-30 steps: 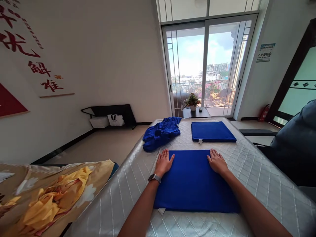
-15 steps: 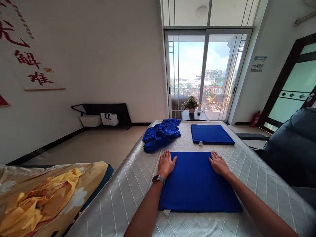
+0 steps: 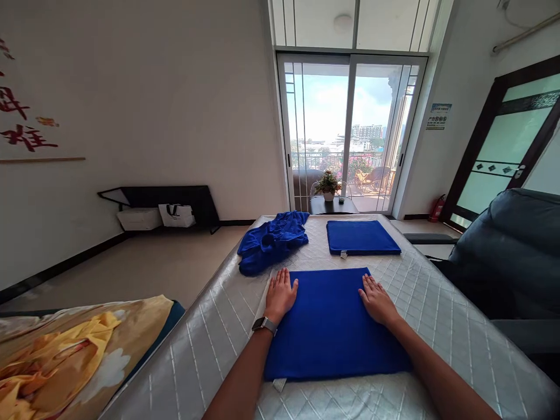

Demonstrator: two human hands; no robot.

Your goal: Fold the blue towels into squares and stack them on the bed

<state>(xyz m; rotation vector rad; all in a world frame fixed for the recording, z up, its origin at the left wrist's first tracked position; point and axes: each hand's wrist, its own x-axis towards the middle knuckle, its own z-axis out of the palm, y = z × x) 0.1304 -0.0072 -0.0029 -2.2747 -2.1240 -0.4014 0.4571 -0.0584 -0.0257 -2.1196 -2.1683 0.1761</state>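
A flat, neatly folded blue cloth lies on a quilted silver mattress, with a small white label at its near left edge. My left hand, with a watch on the wrist, rests flat on the far left corner, fingers outstretched. On the far right side my right hand lies flat along the edge, fingers extended. Neither hand grips anything. Beyond them sit a folded blue stack with a label on the right and a crumpled blue cloth on the left.
A lower surface with a patterned brown cover and a rumpled yellow cloth is at the left. A dark padded armchair stands close on the right. A small table with a potted plant is past the mattress's far end.
The view has turned slightly right, so the scene shifts left. My right hand has slid a little nearer along the cloth's right edge; my left hand stays at the far left corner.
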